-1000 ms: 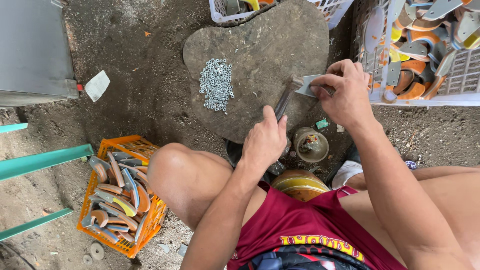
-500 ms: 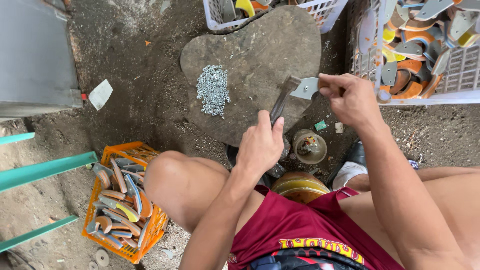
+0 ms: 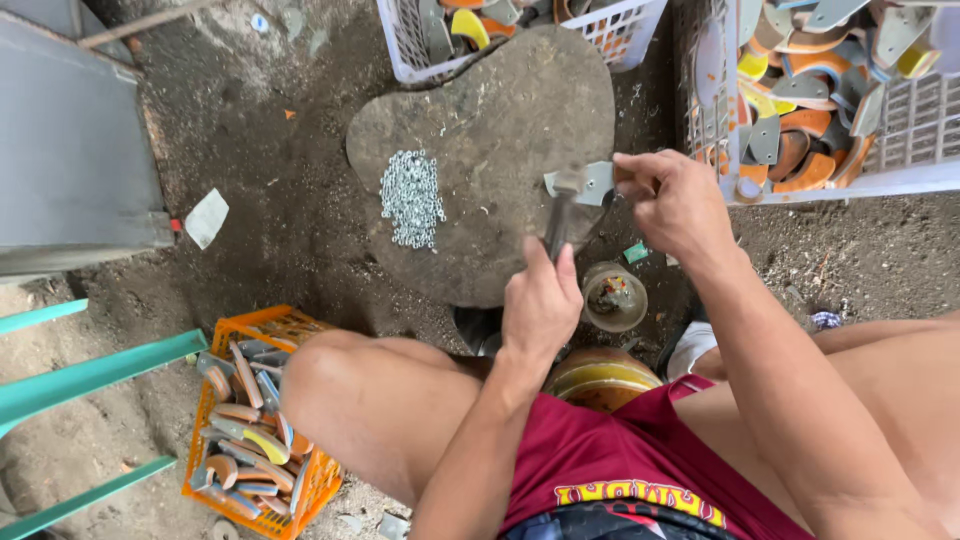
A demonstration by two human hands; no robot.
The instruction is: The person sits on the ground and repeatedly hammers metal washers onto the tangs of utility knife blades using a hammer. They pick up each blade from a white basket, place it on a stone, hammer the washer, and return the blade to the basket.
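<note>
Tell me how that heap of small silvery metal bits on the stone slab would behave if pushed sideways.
The heap of small silvery bits would probably scatter rather than slide as one, since the pieces lie loose and separate. Each looks tiny and likely light, though hard metal. The stone slab looks rough and roughly flat, so most should stay on it, but some may skitter off its near edge.

Orange crate (image 3: 262, 322) of curved pieces near left; white baskets (image 3: 940, 150) far right; green rails (image 3: 90, 375) left; grey box (image 3: 70, 150) far left.

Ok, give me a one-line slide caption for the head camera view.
Left hand holds a hammer over a grey metal piece that the right hand steadies on a flat stone.
</note>
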